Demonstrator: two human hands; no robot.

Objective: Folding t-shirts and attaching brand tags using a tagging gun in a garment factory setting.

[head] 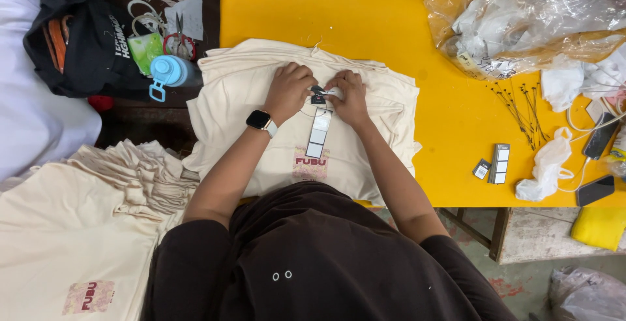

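Both my left hand (289, 91) and right hand (350, 96) pinched shut on the hang tag (319, 127) at the neck of the cream shirt (248, 99) on the yellow table (339, 8) — mid-fastening, I'd say — next needs a steady pull.

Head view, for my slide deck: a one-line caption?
Both hands fix a hang tag to a cream T-shirt.

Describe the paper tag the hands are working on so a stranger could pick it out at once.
On the yellow table lies a stack of cream shirts. Both hands meet at its collar; hanging below them is a long white-and-grey tag strip, unlike the loose tags at right.
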